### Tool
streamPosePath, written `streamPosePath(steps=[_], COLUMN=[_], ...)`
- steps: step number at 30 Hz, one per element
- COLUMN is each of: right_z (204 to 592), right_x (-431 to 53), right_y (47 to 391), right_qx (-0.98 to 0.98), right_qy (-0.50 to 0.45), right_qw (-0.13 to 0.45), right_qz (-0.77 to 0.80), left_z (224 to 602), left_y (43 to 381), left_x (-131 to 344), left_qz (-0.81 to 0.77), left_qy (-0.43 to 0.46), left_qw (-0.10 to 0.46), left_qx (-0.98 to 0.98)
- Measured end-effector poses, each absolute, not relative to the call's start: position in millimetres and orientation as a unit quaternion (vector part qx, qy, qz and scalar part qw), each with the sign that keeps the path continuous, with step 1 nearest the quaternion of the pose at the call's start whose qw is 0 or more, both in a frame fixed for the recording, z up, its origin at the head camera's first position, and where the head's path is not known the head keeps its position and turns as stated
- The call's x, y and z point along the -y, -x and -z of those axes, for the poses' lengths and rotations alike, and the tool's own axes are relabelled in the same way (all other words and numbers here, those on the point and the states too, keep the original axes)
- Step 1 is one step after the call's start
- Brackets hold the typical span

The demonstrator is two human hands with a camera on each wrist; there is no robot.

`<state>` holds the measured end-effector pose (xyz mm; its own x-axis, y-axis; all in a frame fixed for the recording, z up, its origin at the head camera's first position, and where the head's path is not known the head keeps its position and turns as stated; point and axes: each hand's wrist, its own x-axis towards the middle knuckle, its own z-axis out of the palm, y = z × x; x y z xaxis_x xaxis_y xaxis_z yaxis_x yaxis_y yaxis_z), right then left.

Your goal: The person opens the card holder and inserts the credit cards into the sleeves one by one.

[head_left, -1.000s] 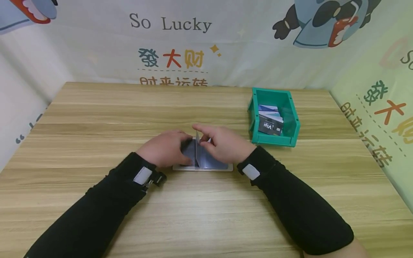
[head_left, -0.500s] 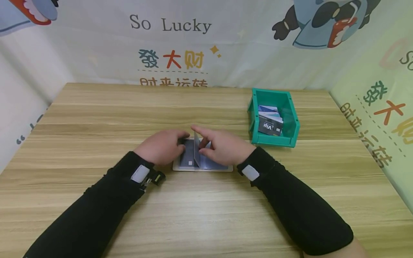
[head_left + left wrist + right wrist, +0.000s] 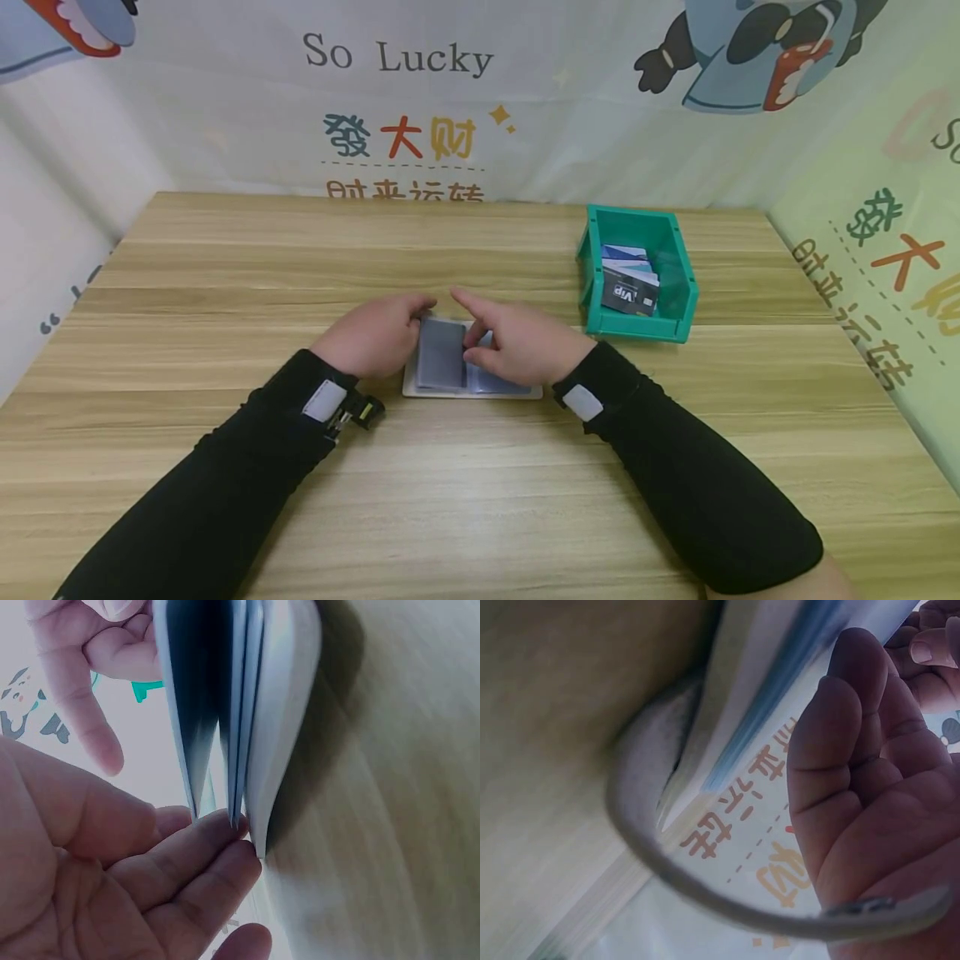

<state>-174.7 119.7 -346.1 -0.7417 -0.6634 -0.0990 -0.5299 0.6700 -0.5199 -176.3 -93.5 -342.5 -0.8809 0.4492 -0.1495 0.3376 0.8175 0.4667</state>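
Observation:
An open card holder [image 3: 472, 395] with a pale cover and clear plastic sleeves lies on the table. My left hand [image 3: 371, 333] is at its left side; in the left wrist view the fingers [image 3: 199, 862] reach the edges of the cover and sleeve pages [image 3: 247, 712], which stand slightly fanned. A dark sleeve page [image 3: 441, 354] lies flat on the left half. Over the right half is my right hand [image 3: 525, 337], index finger extended, thumb and other fingers loosely bent close to the clear sleeves, with nothing visible between them. A closure strap [image 3: 727, 911] with a snap curves out in the right wrist view.
A green bin [image 3: 637, 327] stands at the back right of the wooden table [image 3: 480, 500]. Several cards lie in it, a black "Vip" card [image 3: 628, 290] on top. A printed curtain [image 3: 555, 150] hangs behind the table.
The sleeve page that stood upright between the hands has turned over to the left and lies flat, covering the dark card. My left hand has drawn slightly left; the right hand is nearly still.

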Motion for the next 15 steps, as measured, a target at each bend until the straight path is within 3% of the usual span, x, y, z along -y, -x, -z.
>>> streamPosePath(steps=[15], right_z=[333], right_x=[-129], right_y=[175], right_qx=[-0.908], right_qy=[0.318], right_qw=[0.145], right_qz=[0.233], left_z=[340], left_y=[170], left_x=[92], left_qz=[-0.199], left_qy=[-0.225], left_qw=[0.156], left_qx=[-0.941])
